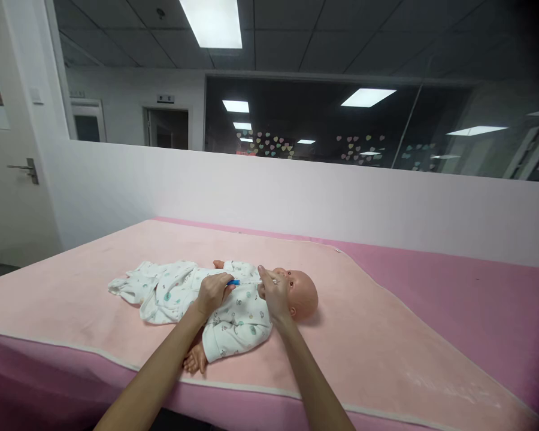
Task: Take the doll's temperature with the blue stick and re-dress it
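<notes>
A baby doll (308,294) in a white printed outfit lies on its back, head to the right. Above its chest, a thin stick with a blue part (235,282) and a pale, clear-looking length spans my two hands; its exact kind is too small to make out. My left hand (213,293) is closed around the blue end. Near the doll's chin, my right hand (273,292) pinches the pale end, hiding part of the doll's face. The doll's near hand (196,359) rests on the mat, and its far hand (218,264) shows beyond its body.
A peach mat (377,353) with a pale edge covers much of the pink padded table (485,299). Behind it runs a low white wall (296,194) with glass above. A door (13,179) stands at the left.
</notes>
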Demonstrator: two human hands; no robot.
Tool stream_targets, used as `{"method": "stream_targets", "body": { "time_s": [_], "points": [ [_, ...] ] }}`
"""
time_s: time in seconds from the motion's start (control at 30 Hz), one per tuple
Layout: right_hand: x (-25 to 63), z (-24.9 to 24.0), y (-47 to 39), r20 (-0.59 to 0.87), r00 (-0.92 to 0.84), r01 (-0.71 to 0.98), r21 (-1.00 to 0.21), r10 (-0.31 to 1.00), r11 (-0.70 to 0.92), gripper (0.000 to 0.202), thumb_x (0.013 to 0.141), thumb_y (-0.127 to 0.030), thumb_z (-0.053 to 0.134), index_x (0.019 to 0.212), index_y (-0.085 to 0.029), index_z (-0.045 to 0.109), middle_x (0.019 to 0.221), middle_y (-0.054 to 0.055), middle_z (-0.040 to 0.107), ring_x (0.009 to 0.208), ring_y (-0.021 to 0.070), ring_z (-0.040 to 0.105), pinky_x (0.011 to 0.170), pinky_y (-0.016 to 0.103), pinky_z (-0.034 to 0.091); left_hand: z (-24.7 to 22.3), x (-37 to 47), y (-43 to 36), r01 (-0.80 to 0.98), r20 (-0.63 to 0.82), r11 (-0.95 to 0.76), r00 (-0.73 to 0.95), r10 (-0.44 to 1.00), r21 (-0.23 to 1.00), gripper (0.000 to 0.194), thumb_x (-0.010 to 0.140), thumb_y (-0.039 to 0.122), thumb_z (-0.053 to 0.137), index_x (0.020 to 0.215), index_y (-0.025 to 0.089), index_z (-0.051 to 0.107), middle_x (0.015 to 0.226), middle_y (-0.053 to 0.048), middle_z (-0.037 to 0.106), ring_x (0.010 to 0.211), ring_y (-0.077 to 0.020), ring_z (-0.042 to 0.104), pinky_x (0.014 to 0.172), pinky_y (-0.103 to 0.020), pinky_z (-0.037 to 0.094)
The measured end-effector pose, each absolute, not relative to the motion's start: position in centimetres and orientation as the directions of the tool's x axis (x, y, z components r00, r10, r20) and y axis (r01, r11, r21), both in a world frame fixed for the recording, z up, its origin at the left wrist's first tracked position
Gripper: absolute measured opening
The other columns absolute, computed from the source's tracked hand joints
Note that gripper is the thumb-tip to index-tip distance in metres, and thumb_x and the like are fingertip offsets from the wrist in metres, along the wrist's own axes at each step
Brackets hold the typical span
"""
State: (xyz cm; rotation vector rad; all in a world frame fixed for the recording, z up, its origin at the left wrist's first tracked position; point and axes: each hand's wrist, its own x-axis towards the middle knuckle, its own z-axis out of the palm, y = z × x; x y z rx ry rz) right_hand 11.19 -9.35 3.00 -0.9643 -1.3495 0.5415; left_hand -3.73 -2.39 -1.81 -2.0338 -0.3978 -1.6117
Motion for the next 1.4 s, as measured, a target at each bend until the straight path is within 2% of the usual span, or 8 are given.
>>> {"method": "stream_targets", "body": {
  "time_s": [0.13,0.3,0.53,0.7,0.87,1.03,1.2,1.4],
  "points": [
    [12.9,9.1,-12.0,0.71,0.169,0.325,-0.695,0.683,0.642,0.048,0.076,-0.045,0.053,0.048,-0.021,0.022,0.047,-0.007,0.019,0.042,0.0051,0.02,0.04,0.023,0.017,-2.3,-3.8,-1.9,0.508,0.991,-0.861,0.123,0.048,-0.021,0.024,0.088,0.026,0.039,0.109,0.013,0.04,0.058,0.004,0.048,0.045,-0.0091,0.043,0.047,-0.019,0.035],
    [14.4,13.0,-13.5,0.695,0.262,-0.097,-0.672,0.67,0.734,0.05,0.086,-0.053,0.026,0.047,-0.024,0.012,0.035,-0.01,0.011,0.03,0.0061,0.01,0.032,0.023,0.019,-2.5,-3.8,-1.9,0.483,0.957,-0.849,0.072,0.282,0.214,0.03,0.089,0.029,0.033,0.115,0.014,0.035,0.064,0.002,0.048,0.049,-0.01,0.044,0.049,-0.019,0.036],
    [13.6,11.1,-14.0,0.67,0.278,0.162,-0.739,0.688,0.654,0.052,0.086,-0.039,0.037,0.039,-0.026,0.02,0.031,-0.009,0.019,0.033,0.0061,0.014,0.031,0.023,0.016,-1.8,-3.5,-2.5,0.569,0.791,-0.702,0.139,0.596,0.429,0.026,0.091,0.031,0.027,0.104,0.018,0.047,0.064,0.002,0.054,0.048,-0.012,0.05,0.052,-0.022,0.036],
    [13.3,11.3,-14.8,0.71,0.232,0.186,-0.703,0.665,0.686,0.049,0.089,-0.043,0.021,0.044,-0.029,0.011,0.035,-0.009,0.011,0.031,0.0071,0.016,0.031,0.023,0.024,-1.4,-3.3,-2.4,0.588,0.715,-0.669,0.207,0.668,0.454,0.033,0.091,0.033,0.025,0.085,0.02,0.055,0.063,0.001,0.057,0.056,-0.0157,0.056,0.056,-0.024,0.037],
    [12.0,10.4,-14.9,0.748,0.233,0.268,-0.663,0.621,0.699,0.052,0.082,-0.047,0.042,0.039,-0.027,0.02,0.035,-0.008,0.022,0.035,0.0062,0.018,0.032,0.023,0.02,-1.5,-3.3,-2.2,0.597,0.696,-0.66,0.224,0.683,0.456,0.037,0.091,0.034,0.027,0.077,0.02,0.058,0.062,-0.001,0.06,0.059,-0.0169,0.058,0.056,-0.025,0.036],
    [12.0,10.8,-15.3,0.716,0.21,0.136,-0.696,0.666,0.705,0.047,0.089,-0.047,0.018,0.047,-0.028,0.008,0.035,-0.01,0.009,0.029,0.0073,0.015,0.03,0.023,0.025,-1.5,-3.3,-2.2,0.586,0.693,-0.662,0.223,0.685,0.466,0.038,0.091,0.034,0.026,0.075,0.02,0.059,0.064,-0.001,0.062,0.06,-0.0163,0.058,0.056,-0.025,0.036],
    [10.9,10.8,-13.8,0.714,0.054,0.38,-0.661,0.698,0.647,0.052,0.08,-0.043,0.047,0.037,-0.026,0.024,0.034,-0.009,0.022,0.034,0.0048,0.019,0.03,0.02,0.018,-1.3,-3.4,-2.3,0.594,0.682,-0.658,0.236,0.692,0.463,0.039,0.091,0.034,0.028,0.072,0.019,0.059,0.059,-0.001,0.06,0.057,-0.0165,0.057,0.054,-0.025,0.034],
    [12.3,12.5,-13.9,0.718,0.204,0.149,-0.694,0.665,0.704,0.048,0.087,-0.045,0.028,0.048,-0.025,0.011,0.037,-0.01,0.012,0.03,0.0062,0.014,0.03,0.022,0.02,-1.2,-3.3,-2.4,0.584,0.685,-0.661,0.23,0.691,0.471,0.038,0.091,0.033,0.029,0.072,0.02,0.06,0.065,-0.001,0.063,0.061,-0.0161,0.058,0.057,-0.025,0.035]
  ]
}}
